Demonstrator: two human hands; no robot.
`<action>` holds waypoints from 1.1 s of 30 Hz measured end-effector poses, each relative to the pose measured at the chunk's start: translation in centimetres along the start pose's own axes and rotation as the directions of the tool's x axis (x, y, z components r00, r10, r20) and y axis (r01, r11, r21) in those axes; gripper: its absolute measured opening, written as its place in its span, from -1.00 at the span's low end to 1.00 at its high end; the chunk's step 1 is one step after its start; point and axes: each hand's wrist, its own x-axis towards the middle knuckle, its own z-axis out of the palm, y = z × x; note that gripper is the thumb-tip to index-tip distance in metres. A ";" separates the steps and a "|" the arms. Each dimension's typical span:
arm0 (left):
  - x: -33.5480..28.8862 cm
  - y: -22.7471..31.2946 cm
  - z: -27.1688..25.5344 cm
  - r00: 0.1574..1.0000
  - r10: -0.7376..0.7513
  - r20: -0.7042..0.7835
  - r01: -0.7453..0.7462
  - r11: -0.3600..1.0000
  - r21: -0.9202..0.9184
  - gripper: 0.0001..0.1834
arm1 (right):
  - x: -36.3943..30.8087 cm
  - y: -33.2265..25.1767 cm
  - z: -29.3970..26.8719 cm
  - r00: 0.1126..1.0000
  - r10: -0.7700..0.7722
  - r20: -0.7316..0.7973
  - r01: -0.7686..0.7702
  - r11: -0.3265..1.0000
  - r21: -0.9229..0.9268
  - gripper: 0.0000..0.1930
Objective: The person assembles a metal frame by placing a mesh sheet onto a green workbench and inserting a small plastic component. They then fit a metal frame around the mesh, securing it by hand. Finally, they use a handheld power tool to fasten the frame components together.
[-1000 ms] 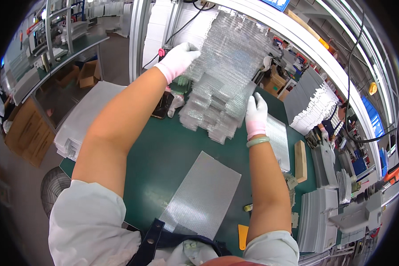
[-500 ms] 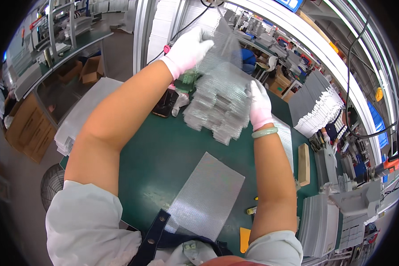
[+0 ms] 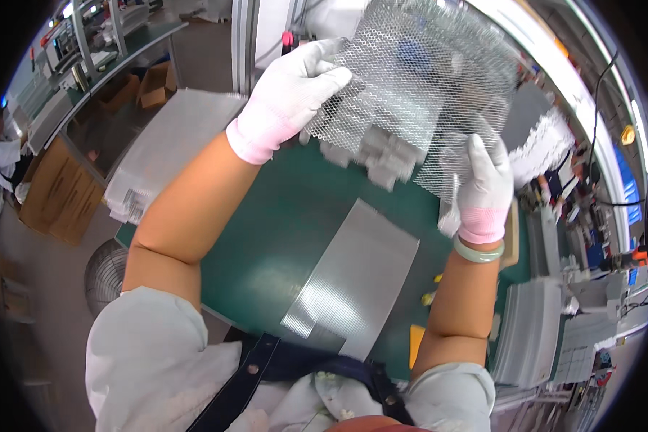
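A see-through expanded metal mesh sheet (image 3: 389, 43) is raised, tilted, over the far side of the green table (image 3: 245, 245). My left hand (image 3: 291, 93), in a white glove with a pink cuff, pinches its left edge between thumb and fingers. At the sheet's lower right my right hand (image 3: 486, 180), gloved the same, grips the edge; its fingertips are partly blurred behind the mesh. Behind and below the raised sheet lies an uneven pile of mesh sheets (image 3: 385, 155). Nearer me, a single silvery sheet (image 3: 367, 263) lies flat on the table.
A stack of grey sheets (image 3: 180, 137) stands at the left. Another stack (image 3: 529, 331) is at the right, near a grey bracket (image 3: 601, 291). A yellow flat piece (image 3: 416, 345) lies by my right forearm. Metal frame posts (image 3: 245, 43) rise at the far edge.
The mesh sheet has come nearer and spread wider across the view. My right hand has moved right and lower, my left slightly lower. The view has shifted a little.
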 end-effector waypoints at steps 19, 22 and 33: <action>-29.9 -9.6 6.6 0.954 -0.239 0.183 -0.027 0.537 0.843 -0.43 | -33.7 8.2 -4.7 0.855 0.359 -0.374 -0.449 0.153 -0.880 -0.22; -30.1 -10.3 6.9 0.920 -0.348 0.178 -0.009 0.435 0.901 -0.43 | -33.0 8.2 -3.8 0.771 0.481 -0.417 -0.457 -0.037 -0.888 -0.24; -29.9 -9.8 6.7 0.922 -0.358 0.147 0.086 0.561 0.823 -0.49 | -32.2 8.5 -5.0 0.746 0.538 -0.392 -0.443 -0.039 -0.896 -0.24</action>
